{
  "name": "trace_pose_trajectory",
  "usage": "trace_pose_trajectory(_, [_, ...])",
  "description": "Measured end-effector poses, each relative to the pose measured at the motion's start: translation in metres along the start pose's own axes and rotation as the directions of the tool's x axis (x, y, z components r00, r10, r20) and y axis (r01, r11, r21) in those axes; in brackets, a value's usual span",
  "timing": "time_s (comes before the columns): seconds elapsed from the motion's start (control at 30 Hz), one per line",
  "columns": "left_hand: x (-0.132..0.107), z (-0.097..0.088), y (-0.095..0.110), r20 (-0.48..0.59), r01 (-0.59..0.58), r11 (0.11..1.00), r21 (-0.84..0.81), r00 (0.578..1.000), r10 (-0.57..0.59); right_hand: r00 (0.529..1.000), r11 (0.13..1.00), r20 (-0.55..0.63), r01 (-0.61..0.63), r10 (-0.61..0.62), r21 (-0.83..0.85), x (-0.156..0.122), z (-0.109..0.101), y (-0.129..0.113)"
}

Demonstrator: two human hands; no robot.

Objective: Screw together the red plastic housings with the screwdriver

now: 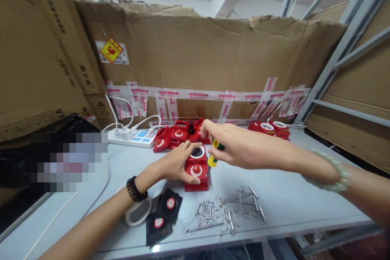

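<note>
My left hand (179, 160) is closed round the left side of a red housing (196, 186) with a red knob and a white ring, which stands on the table. In my right hand (234, 144) is a yellow and green screwdriver (213, 159), pointing down. Its tip meets the right front edge of the red housing; the screw itself is too small to make out. Nearer me lie several small metal screws (204, 211) and longer metal rods (243, 201). Beside them are black squares with red and white round labels (164, 215).
Behind my hands are more red housings (172, 134), and others (269, 128) stand at the back right. A white power strip (132, 137) with plugs and cables sits at the back left. A cardboard wall (201, 57) closes off the rear; a metal shelf frame (332, 61) rises on the right.
</note>
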State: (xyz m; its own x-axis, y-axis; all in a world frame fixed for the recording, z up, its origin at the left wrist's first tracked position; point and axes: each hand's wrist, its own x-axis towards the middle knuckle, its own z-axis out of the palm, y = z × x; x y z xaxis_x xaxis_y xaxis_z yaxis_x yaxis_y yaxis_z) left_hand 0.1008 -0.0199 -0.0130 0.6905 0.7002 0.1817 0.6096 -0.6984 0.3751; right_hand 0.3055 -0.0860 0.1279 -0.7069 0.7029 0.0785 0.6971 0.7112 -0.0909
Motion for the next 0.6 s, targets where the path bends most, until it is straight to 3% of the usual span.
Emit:
trace_pose_trajectory(0.13, [0.001, 0.0, 0.0, -0.013, -0.014, 1.0, -0.002, 1.0, 0.014, 0.998, 0.992, 0.062, -0.003, -0.005, 0.126, -0.005, -0.005, -0.005])
trace_pose_trajectory(0.37, [0.0, 0.0, 0.0, -0.019, -0.031, 1.0, 0.004, 0.999, 0.031, 0.983, 0.971, -0.175, -0.091, 0.053, -0.222, 0.005, 0.012, 0.005])
trace_pose_trajectory(0.6, [0.001, -0.002, 0.004, -0.006, -0.005, 1.0, -0.002, 1.0, 0.005, 0.998, 0.998, -0.024, -0.053, 0.052, -0.019, 0.001, -0.002, -0.001])
